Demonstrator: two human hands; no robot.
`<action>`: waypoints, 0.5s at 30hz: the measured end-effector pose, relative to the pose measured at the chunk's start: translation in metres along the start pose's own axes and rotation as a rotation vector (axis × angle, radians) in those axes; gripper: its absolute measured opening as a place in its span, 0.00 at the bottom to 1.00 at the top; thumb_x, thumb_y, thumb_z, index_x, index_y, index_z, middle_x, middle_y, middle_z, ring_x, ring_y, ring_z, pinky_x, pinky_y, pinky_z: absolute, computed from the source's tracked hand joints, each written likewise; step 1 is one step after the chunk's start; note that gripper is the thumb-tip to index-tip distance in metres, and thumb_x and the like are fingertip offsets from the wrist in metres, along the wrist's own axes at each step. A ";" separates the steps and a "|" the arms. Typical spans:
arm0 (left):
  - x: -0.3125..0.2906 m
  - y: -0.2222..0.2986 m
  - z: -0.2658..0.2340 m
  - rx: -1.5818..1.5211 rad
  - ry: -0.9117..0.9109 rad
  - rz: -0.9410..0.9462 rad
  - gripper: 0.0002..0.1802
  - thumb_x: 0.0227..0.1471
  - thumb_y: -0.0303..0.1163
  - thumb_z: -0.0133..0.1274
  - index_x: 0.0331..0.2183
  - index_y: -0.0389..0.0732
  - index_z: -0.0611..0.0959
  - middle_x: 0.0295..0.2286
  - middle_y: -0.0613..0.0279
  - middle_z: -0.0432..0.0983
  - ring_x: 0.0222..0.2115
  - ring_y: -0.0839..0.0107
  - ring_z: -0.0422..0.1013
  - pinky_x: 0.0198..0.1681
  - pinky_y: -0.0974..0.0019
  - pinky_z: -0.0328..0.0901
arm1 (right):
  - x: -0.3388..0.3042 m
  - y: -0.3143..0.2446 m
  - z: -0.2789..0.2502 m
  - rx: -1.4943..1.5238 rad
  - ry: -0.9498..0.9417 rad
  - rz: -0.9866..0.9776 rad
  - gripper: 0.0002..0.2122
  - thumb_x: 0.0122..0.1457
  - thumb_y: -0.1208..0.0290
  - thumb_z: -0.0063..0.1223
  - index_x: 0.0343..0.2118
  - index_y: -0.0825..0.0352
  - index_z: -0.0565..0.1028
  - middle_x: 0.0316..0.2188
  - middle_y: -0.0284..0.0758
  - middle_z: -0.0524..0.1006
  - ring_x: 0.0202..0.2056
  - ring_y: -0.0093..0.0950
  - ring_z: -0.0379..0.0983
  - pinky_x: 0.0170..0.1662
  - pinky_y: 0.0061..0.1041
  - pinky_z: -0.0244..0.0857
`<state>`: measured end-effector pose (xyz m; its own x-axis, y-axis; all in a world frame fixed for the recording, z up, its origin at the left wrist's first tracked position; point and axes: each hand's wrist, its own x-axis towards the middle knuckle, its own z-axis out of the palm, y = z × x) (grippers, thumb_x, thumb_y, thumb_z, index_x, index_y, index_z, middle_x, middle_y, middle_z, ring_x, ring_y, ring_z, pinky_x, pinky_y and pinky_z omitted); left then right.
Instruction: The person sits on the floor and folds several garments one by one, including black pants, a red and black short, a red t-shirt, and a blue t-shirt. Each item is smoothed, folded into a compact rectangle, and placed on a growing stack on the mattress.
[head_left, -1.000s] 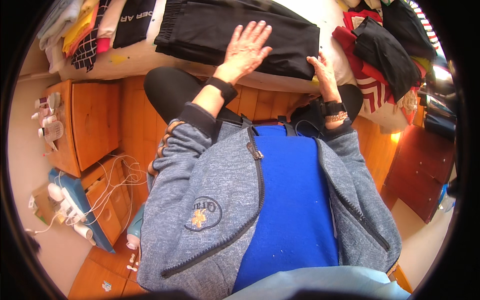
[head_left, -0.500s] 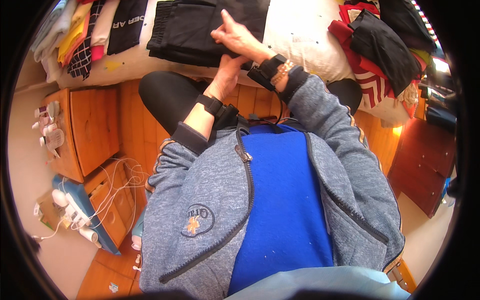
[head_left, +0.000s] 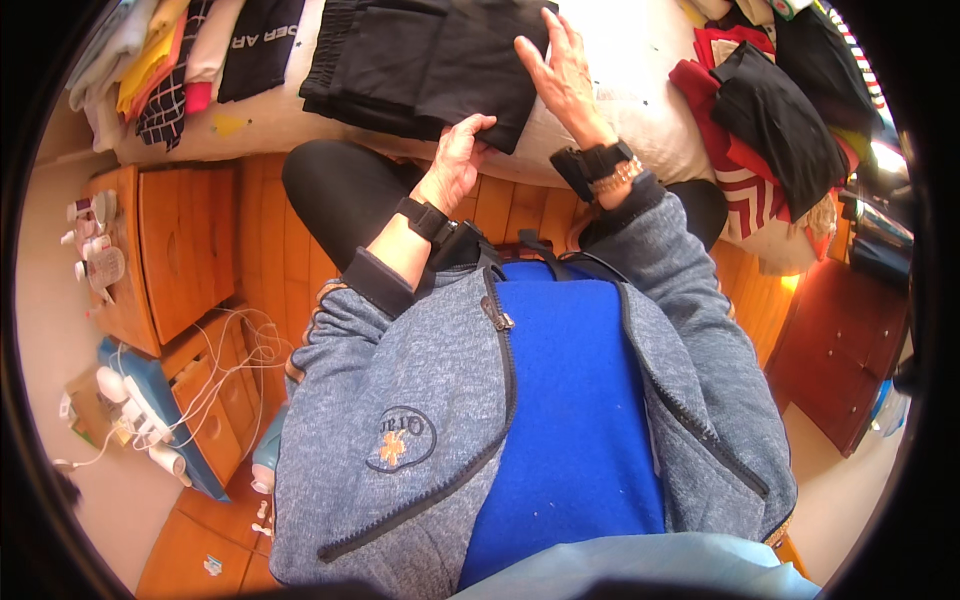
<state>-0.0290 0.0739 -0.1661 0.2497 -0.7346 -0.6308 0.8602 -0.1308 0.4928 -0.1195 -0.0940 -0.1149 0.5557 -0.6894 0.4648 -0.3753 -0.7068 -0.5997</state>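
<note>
A pair of black trousers (head_left: 400, 65) lies folded on the bed, its gathered elastic waistband toward the left. At the near edge of the cloth, my left hand (head_left: 458, 158) is closed, with the hem pinched between thumb and fingers. My right hand (head_left: 566, 88) is open over the right end of the trousers, its fingers spread and its fingertips close to the cloth. Whether those fingertips touch the fabric I cannot tell. Both wrists wear black straps, and a beaded bracelet circles the right one.
Several folded garments (head_left: 170, 75) stand in a row on the bed at far left. A loose heap of red and black clothes (head_left: 775, 120) lies at far right. The pale bedsheet (head_left: 640, 75) shows between. A wooden cabinet (head_left: 190, 255) with bottles stands left, a dark red cabinet (head_left: 835, 355) right.
My right hand has moved right, from above my left hand to the trousers' right end, and its fingers have spread. The trousers' right part now hangs nearer to me, by my left hand.
</note>
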 end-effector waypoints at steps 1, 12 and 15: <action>0.001 0.000 -0.003 0.001 -0.035 -0.016 0.07 0.53 0.30 0.58 0.36 0.41 0.83 0.34 0.63 0.81 0.36 0.69 0.76 0.44 0.61 0.69 | 0.007 0.003 0.009 0.059 -0.013 0.218 0.32 0.60 0.53 0.58 0.58 0.75 0.65 0.54 0.56 0.70 0.54 0.45 0.70 0.58 0.38 0.64; 0.005 0.004 -0.005 0.007 -0.116 -0.134 0.09 0.55 0.32 0.57 0.39 0.40 0.83 0.36 0.62 0.82 0.38 0.68 0.77 0.46 0.60 0.69 | 0.061 0.083 0.033 0.534 -0.033 0.511 0.20 0.51 0.76 0.67 0.48 0.71 0.77 0.39 0.34 0.82 0.41 0.23 0.77 0.49 0.21 0.68; 0.003 0.005 0.001 0.011 -0.107 -0.128 0.10 0.54 0.32 0.59 0.39 0.41 0.83 0.39 0.62 0.81 0.40 0.68 0.76 0.48 0.59 0.68 | 0.054 0.082 0.035 0.338 -0.056 0.543 0.27 0.54 0.66 0.67 0.55 0.72 0.72 0.45 0.40 0.80 0.49 0.30 0.75 0.53 0.25 0.66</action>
<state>-0.0246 0.0708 -0.1653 0.0894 -0.7782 -0.6216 0.8767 -0.2347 0.4199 -0.0939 -0.1841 -0.1622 0.3931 -0.9194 0.0078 -0.3643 -0.1636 -0.9168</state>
